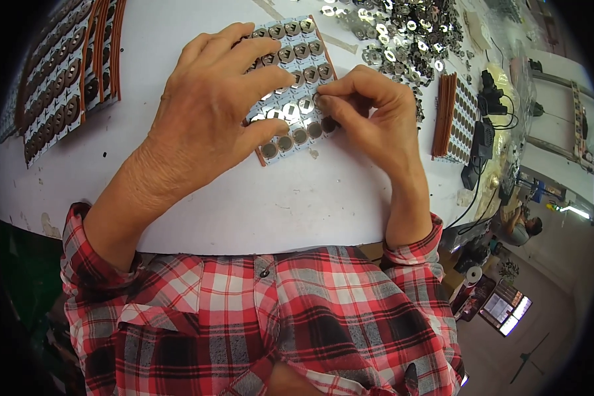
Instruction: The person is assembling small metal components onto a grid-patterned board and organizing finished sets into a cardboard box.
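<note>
A light-coloured circuit board panel with an orange-brown edge lies on the white table, slightly tilted. Rows of round dark discs and shiny metal clips cover it. My left hand is spread over the panel's left side, fingers apart and partly hiding the rows. At the panel's right edge, the thumb and index finger of my right hand are pinched together beside a shiny clip. Whatever lies between those fingertips is too small or hidden to make out.
Loose metal clips are heaped at the far right. Stacked panels stand at the left and right. Black power adapters with cables lie along the table's right side. Another person is in the background at right.
</note>
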Action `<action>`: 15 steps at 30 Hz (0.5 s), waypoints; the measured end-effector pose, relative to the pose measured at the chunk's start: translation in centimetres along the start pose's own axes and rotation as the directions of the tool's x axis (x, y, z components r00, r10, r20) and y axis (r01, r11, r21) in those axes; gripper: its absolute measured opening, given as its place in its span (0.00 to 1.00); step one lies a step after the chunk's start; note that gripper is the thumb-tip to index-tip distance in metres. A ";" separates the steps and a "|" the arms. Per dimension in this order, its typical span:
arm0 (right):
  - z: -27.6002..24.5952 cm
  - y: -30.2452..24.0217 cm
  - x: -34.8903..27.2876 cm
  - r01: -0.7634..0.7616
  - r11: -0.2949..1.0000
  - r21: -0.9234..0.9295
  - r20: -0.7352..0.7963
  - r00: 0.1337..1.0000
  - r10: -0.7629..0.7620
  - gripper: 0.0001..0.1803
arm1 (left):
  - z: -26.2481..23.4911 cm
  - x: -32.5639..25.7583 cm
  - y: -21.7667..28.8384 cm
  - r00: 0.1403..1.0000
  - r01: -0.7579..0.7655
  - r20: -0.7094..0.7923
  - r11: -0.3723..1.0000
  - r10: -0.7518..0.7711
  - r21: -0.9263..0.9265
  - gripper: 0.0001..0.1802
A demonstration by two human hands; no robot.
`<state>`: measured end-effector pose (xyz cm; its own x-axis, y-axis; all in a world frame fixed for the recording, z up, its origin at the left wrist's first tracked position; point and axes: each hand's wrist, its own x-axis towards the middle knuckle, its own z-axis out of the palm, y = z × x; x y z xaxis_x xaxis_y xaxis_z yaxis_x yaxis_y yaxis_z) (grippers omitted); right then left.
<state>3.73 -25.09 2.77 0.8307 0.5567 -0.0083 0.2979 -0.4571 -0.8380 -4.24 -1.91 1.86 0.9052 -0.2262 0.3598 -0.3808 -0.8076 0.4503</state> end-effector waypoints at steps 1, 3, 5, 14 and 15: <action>-0.7 0.3 0.1 -0.005 0.996 0.087 0.036 0.999 0.002 0.05 | 0.1 0.1 0.0 1.000 -0.005 -0.003 1.000 0.005 0.004 0.26; -1.9 1.4 0.4 0.152 0.975 -0.165 -0.187 0.965 -0.182 0.07 | 0.2 0.3 0.0 1.000 -0.021 -0.017 1.000 0.021 -0.002 0.26; -3.0 2.4 1.4 0.094 0.965 -0.244 -0.333 0.927 -0.175 0.08 | 0.3 0.1 0.2 0.999 -0.028 -0.021 1.000 0.028 -0.001 0.26; -3.5 2.3 1.5 -0.041 0.999 0.003 -0.313 0.949 0.040 0.07 | 0.2 -0.1 0.1 1.000 -0.017 -0.017 1.000 0.017 0.014 0.26; -3.6 2.1 1.5 -0.005 0.988 0.156 -0.332 0.941 0.057 0.07 | 0.2 -0.1 0.0 1.000 -0.016 -0.013 1.000 0.016 0.014 0.26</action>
<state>7.30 -27.72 2.93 0.9553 0.2675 0.1259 0.2172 -0.3460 -0.9128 -4.32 -2.00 1.63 0.8966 -0.2318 0.3773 -0.3922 -0.8113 0.4335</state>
